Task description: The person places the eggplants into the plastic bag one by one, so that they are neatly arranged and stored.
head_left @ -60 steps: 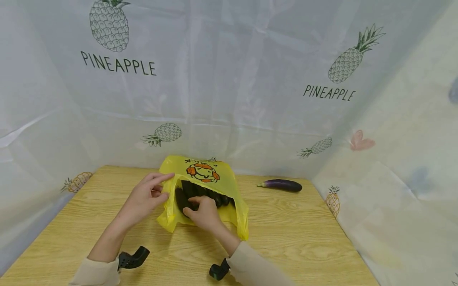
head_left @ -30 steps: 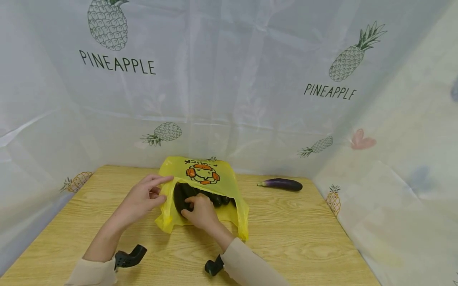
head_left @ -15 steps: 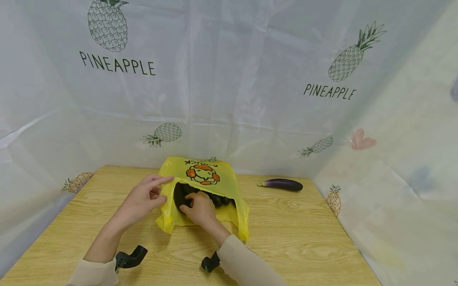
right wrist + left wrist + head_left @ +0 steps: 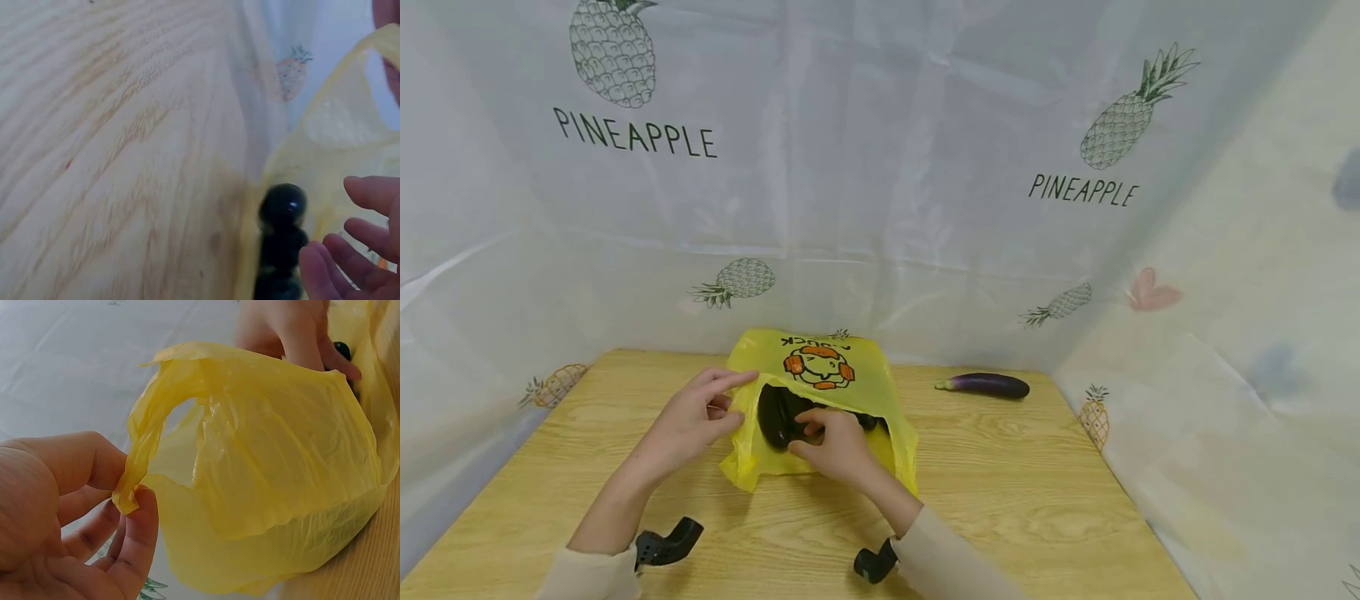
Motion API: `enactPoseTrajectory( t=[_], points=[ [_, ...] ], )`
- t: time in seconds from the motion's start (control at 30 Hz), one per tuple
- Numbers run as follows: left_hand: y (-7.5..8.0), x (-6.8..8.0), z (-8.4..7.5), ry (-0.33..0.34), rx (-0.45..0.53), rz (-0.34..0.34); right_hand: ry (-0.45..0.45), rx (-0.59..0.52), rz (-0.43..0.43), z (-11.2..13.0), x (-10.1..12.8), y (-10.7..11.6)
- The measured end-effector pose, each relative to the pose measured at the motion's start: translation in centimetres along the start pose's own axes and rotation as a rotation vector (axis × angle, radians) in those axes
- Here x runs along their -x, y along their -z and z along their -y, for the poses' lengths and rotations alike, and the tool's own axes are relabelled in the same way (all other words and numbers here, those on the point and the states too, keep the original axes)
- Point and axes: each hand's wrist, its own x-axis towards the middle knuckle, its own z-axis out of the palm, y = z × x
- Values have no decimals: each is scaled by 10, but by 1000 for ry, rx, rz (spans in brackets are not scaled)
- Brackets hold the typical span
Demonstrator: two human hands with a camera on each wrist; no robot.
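Yellow bag (image 4: 820,392), table's (image 4: 1037,492) far-middle edge: left hand (image 4: 688,425) pinches its handle (thumb, forefinger); right hand (image 4: 838,446), fingers curled, grips dark eggplant (image 4: 772,417) at its mouth.

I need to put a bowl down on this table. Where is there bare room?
Bare wood lies on the table right of the yellow bag, in front of the loose eggplant, and left of the left hand. Around the bag mouth and right hand it is crowded.
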Motion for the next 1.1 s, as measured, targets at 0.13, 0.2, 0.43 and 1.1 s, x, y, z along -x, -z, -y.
enactPoseTrajectory(
  t=[0.13,0.2,0.43,1.1],
  points=[
    [0,0,0,9,5,6,29,-60,46,-1,16,17],
    [0,0,0,13,5,6,35,-81,80,-2,25,26],
    [0,-1,1,2,-5,-4,37,-114,113,-13,52,65],
    [0,0,-1,-8,-1,-10,9,119,-164,-126,81,200]
  ],
)
